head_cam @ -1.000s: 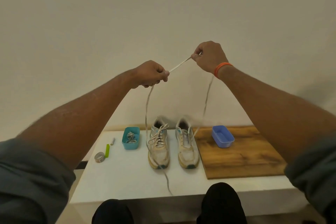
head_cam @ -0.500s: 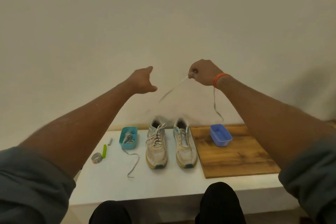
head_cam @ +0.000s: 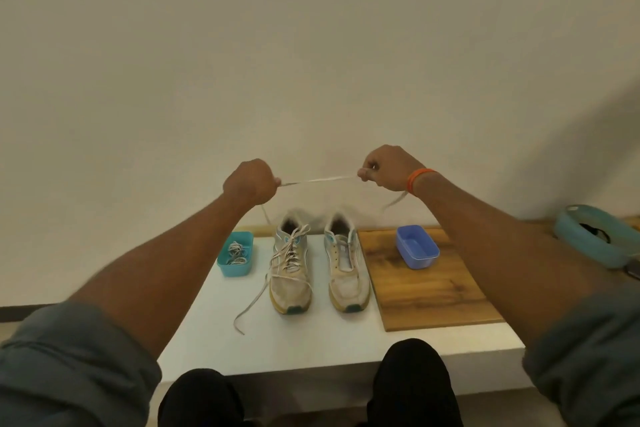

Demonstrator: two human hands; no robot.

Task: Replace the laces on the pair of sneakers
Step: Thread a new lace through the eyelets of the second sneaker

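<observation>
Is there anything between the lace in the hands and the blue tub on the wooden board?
Nothing visible. The lace is stretched between left hand and right hand, above the sneakers. The blue tub looks empty.

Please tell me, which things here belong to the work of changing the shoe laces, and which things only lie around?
Belong to the job:
- lace stretched between left hand and right hand
- laced sneaker
- unlaced sneaker
- teal box holding laces

Only lying about:
- empty blue box
- wooden board
- teal round container at right
</observation>
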